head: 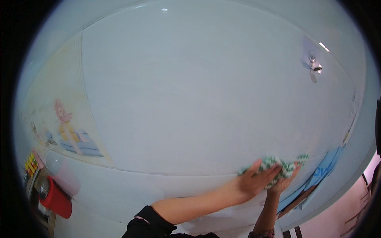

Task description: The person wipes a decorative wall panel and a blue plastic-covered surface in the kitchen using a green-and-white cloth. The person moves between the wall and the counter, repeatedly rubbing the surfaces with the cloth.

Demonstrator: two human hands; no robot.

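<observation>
A green-and-white cloth (pixel 272 162) lies bunched against the glossy white tiled wall (pixel 184 95), near a horizontal tile joint. My left hand (pixel 253 183) reaches across from the lower left, its fingers on the cloth and pressing it to the wall. Just right of it, my right hand (pixel 281 183) comes up from below and grips the cloth's right part. Both hands are slightly blurred, and folds of cloth hide some of the fingers.
A metal hook (pixel 312 61) on a pad is fixed to the wall's upper right. Blue bag-like material (pixel 320 171) hangs right of my hands. At far left are a red container (pixel 58 199) and yellow-labelled bottles (pixel 30 165), below a picture tile (pixel 71 134).
</observation>
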